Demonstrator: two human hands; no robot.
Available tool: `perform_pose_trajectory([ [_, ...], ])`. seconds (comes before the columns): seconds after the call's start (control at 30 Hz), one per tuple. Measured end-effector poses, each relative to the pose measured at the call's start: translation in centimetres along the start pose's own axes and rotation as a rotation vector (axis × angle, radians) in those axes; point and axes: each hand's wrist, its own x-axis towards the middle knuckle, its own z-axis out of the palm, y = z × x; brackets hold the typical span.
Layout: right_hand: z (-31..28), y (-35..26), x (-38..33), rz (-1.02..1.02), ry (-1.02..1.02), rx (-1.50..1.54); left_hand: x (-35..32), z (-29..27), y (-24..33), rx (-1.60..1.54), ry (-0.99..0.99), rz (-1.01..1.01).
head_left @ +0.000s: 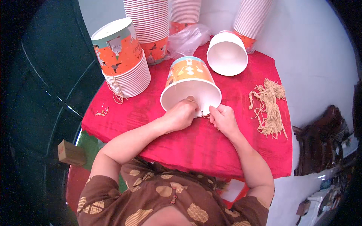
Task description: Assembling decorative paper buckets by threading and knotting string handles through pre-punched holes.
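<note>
A paper bucket [190,71] with an orange printed side and pale blue base band lies on its side in front of me, its white mouth toward me. My left hand [183,114] is closed at the mouth's lower edge, with a thin tan twine [204,114] running from its fingers to a small dark hole by the rim. My right hand [225,119] pinches at the rim's right side, thumb against the edge, close to the twine; whether it also grips the twine is hard to tell. Another stretch of twine hangs over the bucket's upper left rim.
The red-covered table [166,147] holds a bundle of tan twine [269,109] at right and a tipped white bucket [227,54] behind. A stack of nested buckets with twine handles [126,71] stands left. Tall bucket stacks [148,22] and a plastic bag [188,39] are at the back.
</note>
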Motion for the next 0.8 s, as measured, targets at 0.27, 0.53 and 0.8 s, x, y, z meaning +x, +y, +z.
perform_pose_trajectory([
  [0.27,-0.2,0.0,0.0,0.007,-0.018,-0.004,-0.3,0.7,1.0,0.002,0.086,-0.014],
  [0.53,-0.4,0.5,0.2,-0.028,-0.021,-0.029,0.1,0.8,1.3,0.080,0.007,-0.078],
  [0.8,-0.5,0.8,0.3,-0.020,-0.032,-0.055,0.0,1.0,0.5,0.015,0.001,-0.064],
])
